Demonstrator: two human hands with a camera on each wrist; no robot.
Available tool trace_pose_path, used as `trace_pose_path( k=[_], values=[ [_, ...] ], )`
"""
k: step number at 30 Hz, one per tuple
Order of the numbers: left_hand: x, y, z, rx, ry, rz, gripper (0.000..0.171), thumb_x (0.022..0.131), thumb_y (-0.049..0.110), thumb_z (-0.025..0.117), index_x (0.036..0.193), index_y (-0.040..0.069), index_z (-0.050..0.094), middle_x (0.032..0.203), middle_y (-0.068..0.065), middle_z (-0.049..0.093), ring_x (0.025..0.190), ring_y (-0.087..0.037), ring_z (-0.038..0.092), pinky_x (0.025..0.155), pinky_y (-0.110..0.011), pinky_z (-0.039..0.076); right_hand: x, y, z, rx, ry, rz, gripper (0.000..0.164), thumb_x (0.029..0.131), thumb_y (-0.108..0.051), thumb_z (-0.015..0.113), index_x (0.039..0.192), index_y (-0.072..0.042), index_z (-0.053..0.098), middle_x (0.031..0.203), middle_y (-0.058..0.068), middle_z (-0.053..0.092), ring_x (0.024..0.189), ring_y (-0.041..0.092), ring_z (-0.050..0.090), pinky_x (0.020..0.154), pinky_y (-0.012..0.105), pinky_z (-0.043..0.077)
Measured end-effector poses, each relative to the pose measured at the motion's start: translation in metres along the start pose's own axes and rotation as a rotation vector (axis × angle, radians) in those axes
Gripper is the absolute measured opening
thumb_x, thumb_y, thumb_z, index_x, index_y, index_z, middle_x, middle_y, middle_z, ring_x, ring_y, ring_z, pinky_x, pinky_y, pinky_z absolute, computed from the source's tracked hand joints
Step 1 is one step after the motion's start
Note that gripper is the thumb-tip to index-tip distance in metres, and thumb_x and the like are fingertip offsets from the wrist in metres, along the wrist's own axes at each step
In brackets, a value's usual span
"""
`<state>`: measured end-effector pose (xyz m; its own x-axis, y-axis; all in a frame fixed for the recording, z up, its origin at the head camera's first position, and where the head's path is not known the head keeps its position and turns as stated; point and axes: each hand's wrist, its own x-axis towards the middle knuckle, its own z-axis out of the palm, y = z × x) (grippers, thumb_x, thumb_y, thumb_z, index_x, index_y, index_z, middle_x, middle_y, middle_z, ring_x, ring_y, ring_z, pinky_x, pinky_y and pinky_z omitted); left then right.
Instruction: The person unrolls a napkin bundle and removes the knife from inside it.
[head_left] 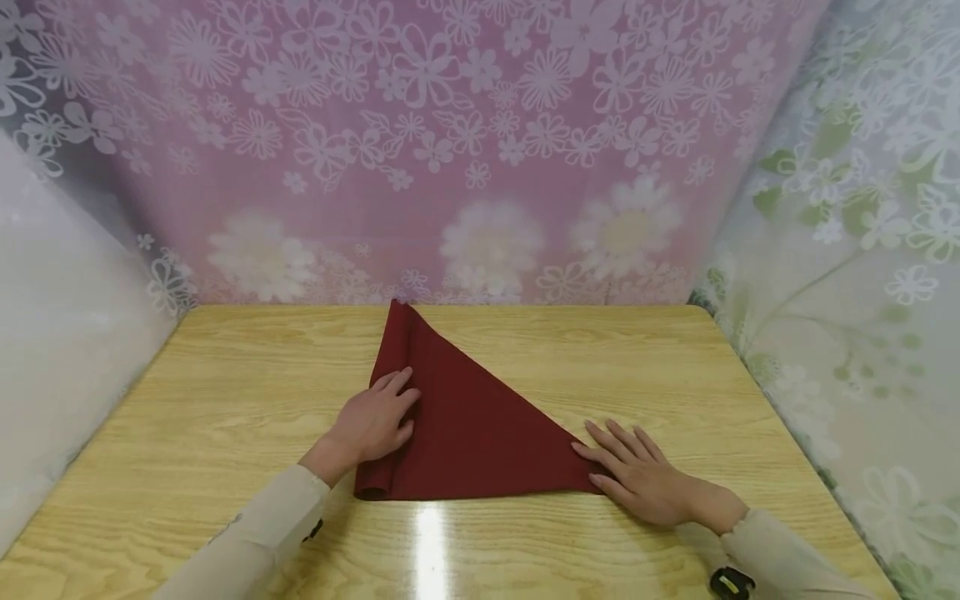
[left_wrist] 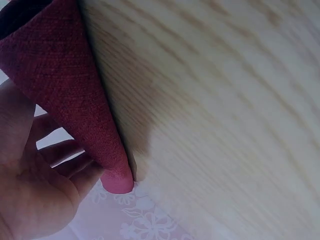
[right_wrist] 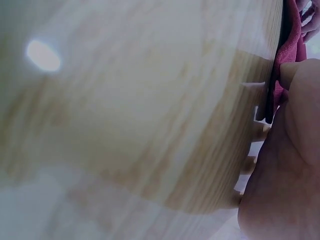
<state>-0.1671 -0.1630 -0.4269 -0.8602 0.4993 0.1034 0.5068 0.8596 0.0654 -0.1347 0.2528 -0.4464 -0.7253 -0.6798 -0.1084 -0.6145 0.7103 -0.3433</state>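
Note:
A dark red cloth (head_left: 480, 425) lies on the table as a triangle, its left side turned over into a roll (head_left: 372, 479). My left hand (head_left: 372, 417) rests on the middle of that roll with its fingers loosely extended and spread. In the left wrist view the roll (left_wrist: 65, 75) shows an open hollow end, and the left hand (left_wrist: 40, 185) lies along its side. My right hand (head_left: 641, 475) is laid flat with spread fingers at the cloth's right corner, thumb and index fingertip on it. The right wrist view shows the right hand's thumb (right_wrist: 289, 74) against the red cloth edge.
The cloth lies on a light wood-grain table (head_left: 247, 358), its top point reaching the far edge. A pink flowered curtain (head_left: 480, 167) hangs behind, with pale flowered sheets (head_left: 862, 292) at the sides. A bright light reflection shows near the front.

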Motion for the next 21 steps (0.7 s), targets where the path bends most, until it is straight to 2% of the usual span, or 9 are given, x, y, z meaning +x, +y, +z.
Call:
trace_pose_path(
  k=[6, 11, 21],
  values=[
    [0.0, 0.0021, -0.002, 0.021, -0.085, -0.051, 0.042, 0.092, 0.02, 0.058, 0.131, 0.004, 0.058, 0.144, -0.02, 0.041, 0.132, -0.036, 0.037, 0.097, -0.046, 0.043, -0.0037, 0.0034, 0.0025, 0.008, 0.055, -0.05, 0.048, 0.104, -0.029, 0.04, 0.15, -0.017, 0.035, 0.156, 0.016, 0.018, 0.139, 0.045, 0.011, 0.102, 0.067, 0.006],
    [-0.0013, 0.0006, -0.0043, 0.01, -0.113, -0.08, 0.046, 0.091, 0.018, 0.055, 0.135, 0.003, 0.055, 0.145, -0.019, 0.04, 0.133, -0.036, 0.037, 0.099, -0.045, 0.042, -0.0033, 0.0031, 0.0022, -0.009, 0.063, -0.044, 0.047, 0.103, -0.029, 0.042, 0.149, -0.017, 0.037, 0.156, 0.016, 0.019, 0.139, 0.045, 0.012, 0.102, 0.068, 0.006],
    [-0.005, -0.0055, -0.0018, -0.049, -0.134, -0.114, 0.057, 0.085, 0.025, 0.058, 0.138, 0.005, 0.052, 0.148, -0.017, 0.036, 0.136, -0.033, 0.033, 0.09, -0.043, 0.048, -0.0027, 0.002, 0.0024, -0.007, 0.042, -0.036, 0.048, 0.104, -0.029, 0.041, 0.149, -0.016, 0.036, 0.156, 0.016, 0.018, 0.14, 0.045, 0.011, 0.102, 0.068, 0.005]
  ],
)
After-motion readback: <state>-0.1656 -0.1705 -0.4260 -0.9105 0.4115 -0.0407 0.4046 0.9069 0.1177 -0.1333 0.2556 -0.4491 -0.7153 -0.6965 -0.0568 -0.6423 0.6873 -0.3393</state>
